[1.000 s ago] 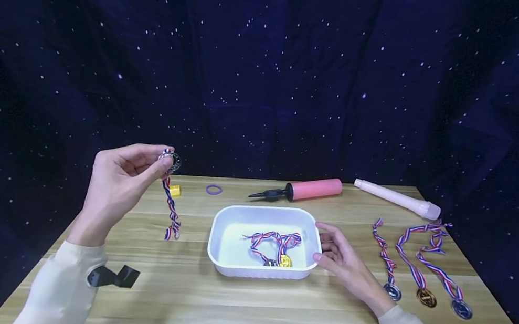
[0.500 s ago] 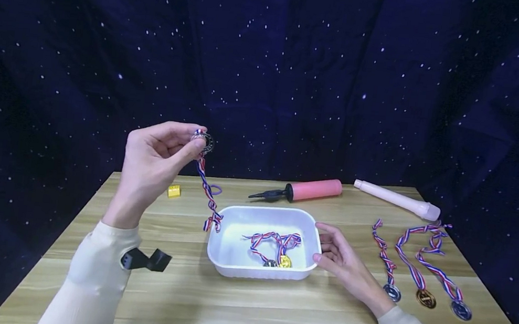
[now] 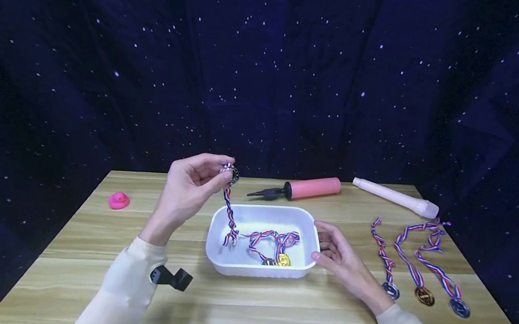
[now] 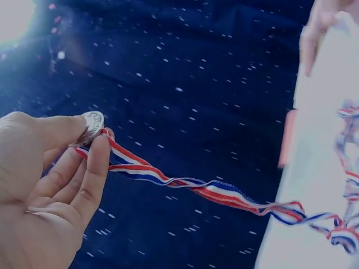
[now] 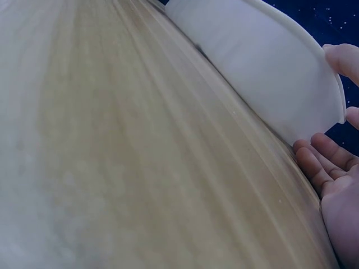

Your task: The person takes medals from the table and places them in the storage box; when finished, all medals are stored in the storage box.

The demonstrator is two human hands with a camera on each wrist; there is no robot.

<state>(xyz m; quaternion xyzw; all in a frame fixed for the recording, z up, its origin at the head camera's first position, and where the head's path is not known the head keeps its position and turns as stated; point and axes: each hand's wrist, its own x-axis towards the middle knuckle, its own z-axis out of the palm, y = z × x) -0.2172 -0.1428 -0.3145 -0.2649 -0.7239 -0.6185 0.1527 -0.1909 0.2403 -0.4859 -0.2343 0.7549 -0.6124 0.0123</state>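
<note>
One silver medal is pinched by the left hand, ribbon hanging into the white tray; relaxed right hand touches its right edge.

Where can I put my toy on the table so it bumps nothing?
Bare wood lies between the pink duck and the white tray, and along the near edge. It is crowded on the right, where three medals lie.

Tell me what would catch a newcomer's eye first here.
The left hand pinches a silver medal above the white tray, its striped ribbon dangling inside. The right hand touches the tray's right rim. Three more medals lie on the table's right side.
</note>
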